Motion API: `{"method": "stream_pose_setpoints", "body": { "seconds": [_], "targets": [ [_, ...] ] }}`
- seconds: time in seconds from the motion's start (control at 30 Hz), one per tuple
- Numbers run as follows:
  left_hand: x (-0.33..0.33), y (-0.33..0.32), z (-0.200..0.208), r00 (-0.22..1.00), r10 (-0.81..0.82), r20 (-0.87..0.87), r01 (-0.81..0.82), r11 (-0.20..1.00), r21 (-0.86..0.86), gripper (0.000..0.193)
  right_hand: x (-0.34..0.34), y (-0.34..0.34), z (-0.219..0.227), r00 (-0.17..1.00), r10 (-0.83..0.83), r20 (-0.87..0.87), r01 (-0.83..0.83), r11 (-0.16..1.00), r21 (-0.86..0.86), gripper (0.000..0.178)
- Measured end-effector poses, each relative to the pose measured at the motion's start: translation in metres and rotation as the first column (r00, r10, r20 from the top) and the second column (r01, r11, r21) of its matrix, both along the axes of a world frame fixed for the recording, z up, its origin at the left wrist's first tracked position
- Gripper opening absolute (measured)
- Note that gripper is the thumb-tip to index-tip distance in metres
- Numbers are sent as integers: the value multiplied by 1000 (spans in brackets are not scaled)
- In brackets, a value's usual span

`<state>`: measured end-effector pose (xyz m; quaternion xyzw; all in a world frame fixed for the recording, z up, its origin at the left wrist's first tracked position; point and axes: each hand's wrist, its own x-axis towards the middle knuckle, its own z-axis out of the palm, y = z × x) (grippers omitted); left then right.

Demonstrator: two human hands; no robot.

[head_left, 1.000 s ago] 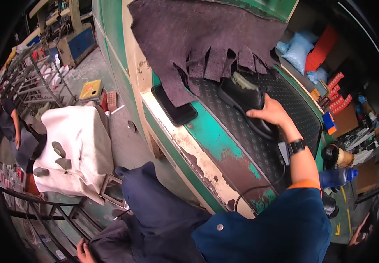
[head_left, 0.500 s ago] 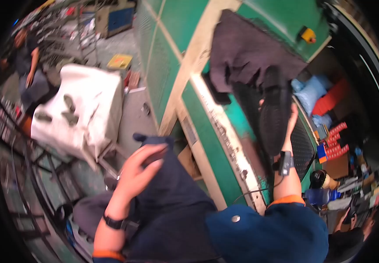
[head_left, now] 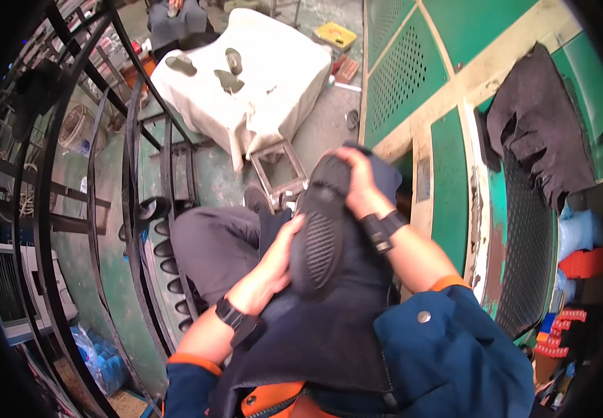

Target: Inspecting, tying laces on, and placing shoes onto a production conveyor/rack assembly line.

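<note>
A black shoe is held above my lap, its ribbed sole turned up toward me. My left hand grips its near left side, with the fingers partly hidden beneath it. Around the far end of the shoe my right hand is closed, thumb side against the edge of the sole. Both wrists wear black straps carrying small devices. Under the shoe lies a dark apron spread across my legs. The shoe's upper faces away and cannot be seen.
A green machine with a dark cloth on top stands at the right. Ahead, a white-covered table bears several shoe-shaped pieces, with a seated person behind. Black metal racks and a row of shoes line the left.
The view has swung to the right-hand side less and now faces left. My right hand has brought the shoe from the machine to above my lap. My left hand has taken hold of it.
</note>
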<state>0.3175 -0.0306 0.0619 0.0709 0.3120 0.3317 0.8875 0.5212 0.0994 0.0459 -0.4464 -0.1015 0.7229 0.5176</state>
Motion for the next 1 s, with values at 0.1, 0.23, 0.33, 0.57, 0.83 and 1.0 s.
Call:
{"method": "stream_pose_setpoints", "body": {
  "seconds": [0.1, 0.23, 0.33, 0.57, 0.83, 1.0],
  "targets": [
    [-18, -2, -7, 994, 42, -99, -52, 994, -98, 70, -24, -3, -41, 997, 32, -69, -31, 999, 26, 20],
    [-44, -15, -13, 753, -58, -656, 227, 958, 176, 66, -32, -11, -42, 967, 205, -153, -197, 978, 67, 16],
    [-64, 39, -1, -2, 82, -997, 810, 585, 47, 45, -39, 1, -61, 938, 336, -85, -319, 932, 172, 16],
    [-32, 152, -118, 885, 166, -435, -144, 986, 83, 59, -73, 35, -106, 860, 127, 494, -478, 537, 695, 26],
    [19, 93, -81, 471, 687, -553, 30, 614, 788, 34, -66, -4, -34, 667, -77, 741, -554, 613, 563, 27],
    [13, 92, -76, 410, 629, -660, 323, 577, 750, 32, -78, -15, -17, 702, -143, 698, -538, 534, 652, 23]
  ]
}}
